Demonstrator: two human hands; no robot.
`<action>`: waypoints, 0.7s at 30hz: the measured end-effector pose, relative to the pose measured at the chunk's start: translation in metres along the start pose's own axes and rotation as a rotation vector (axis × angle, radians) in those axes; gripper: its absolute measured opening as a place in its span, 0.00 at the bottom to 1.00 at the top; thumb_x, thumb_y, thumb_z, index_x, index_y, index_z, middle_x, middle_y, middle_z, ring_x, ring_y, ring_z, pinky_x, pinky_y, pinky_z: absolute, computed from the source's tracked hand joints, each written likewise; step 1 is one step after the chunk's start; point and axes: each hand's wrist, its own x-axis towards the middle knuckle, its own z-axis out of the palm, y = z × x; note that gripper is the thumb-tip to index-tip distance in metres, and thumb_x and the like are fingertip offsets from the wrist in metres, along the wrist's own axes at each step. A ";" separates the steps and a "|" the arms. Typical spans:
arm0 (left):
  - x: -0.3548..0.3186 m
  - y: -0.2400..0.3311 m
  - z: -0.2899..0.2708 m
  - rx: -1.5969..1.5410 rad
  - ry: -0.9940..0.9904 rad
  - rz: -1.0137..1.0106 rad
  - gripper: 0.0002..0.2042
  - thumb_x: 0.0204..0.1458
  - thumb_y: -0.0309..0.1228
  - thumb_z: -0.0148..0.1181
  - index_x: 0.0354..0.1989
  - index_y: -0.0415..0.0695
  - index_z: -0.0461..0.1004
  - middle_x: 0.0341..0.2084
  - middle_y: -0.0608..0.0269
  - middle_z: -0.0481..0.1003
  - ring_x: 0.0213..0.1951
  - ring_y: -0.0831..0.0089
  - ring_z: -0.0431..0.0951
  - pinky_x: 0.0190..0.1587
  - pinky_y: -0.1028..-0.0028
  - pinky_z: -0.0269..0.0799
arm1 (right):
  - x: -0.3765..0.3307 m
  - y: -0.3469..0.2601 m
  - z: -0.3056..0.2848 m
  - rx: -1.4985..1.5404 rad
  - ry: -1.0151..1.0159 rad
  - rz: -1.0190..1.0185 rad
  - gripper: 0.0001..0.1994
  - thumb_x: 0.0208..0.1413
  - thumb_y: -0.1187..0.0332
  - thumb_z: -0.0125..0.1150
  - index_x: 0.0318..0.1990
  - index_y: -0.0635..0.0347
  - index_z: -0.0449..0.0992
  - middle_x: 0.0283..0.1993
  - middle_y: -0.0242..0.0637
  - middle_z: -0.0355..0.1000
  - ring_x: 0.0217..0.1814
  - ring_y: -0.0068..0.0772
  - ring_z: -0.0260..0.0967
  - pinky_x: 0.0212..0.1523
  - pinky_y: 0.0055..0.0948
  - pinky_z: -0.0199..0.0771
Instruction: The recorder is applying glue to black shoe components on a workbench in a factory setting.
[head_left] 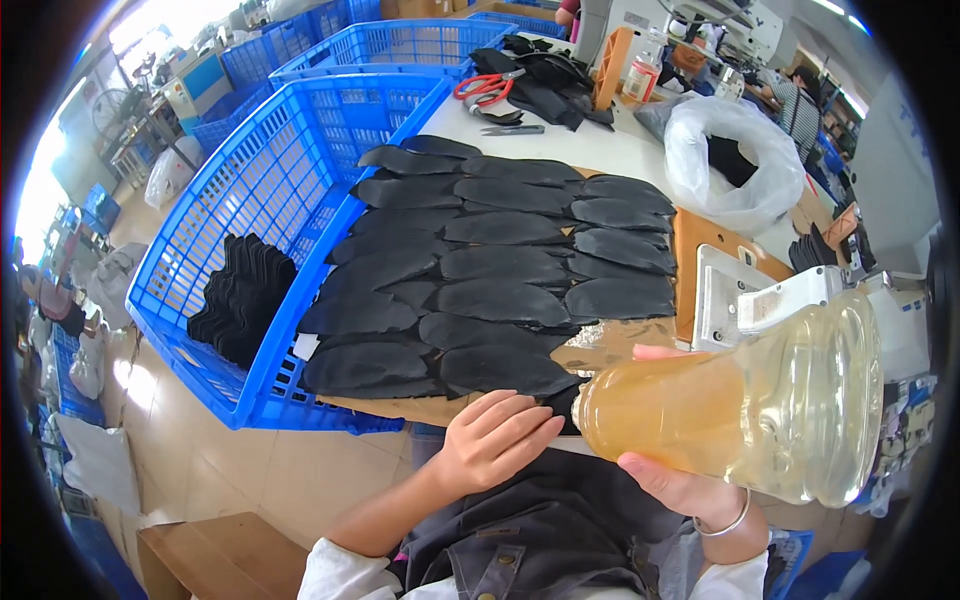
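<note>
My right hand [690, 485] grips a large clear plastic bottle [740, 395] holding yellowish liquid. It is tipped on its side, with its narrow end pointing left at the black pieces. My left hand [500, 435] is closed at the near edge of the board, its fingers together and curled. A small black piece [567, 402] shows between these fingertips and the bottle's narrow end; the left thumb is hidden. Overlapping rows of black, elongated oval pieces [505, 300] cover the brown board [610, 345].
At left, a blue plastic basket [250, 400] holds a stack of wavy black pieces [240, 300]. Red-handled scissors [488, 88] and black scraps [555, 80] lie at the back. A clear plastic bag [735, 165] and a white machine part [790, 300] stand right. A cardboard box [215, 555] sits below.
</note>
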 end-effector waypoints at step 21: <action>0.000 -0.002 0.006 0.056 0.041 -0.025 0.11 0.32 0.26 0.61 0.30 0.45 0.77 0.34 0.65 0.74 0.35 0.71 0.74 0.40 0.71 0.67 | -0.066 -0.008 -0.069 -0.538 0.268 0.034 0.34 0.43 0.79 0.64 0.59 0.65 0.56 0.57 0.45 0.61 0.57 0.37 0.62 0.53 0.32 0.68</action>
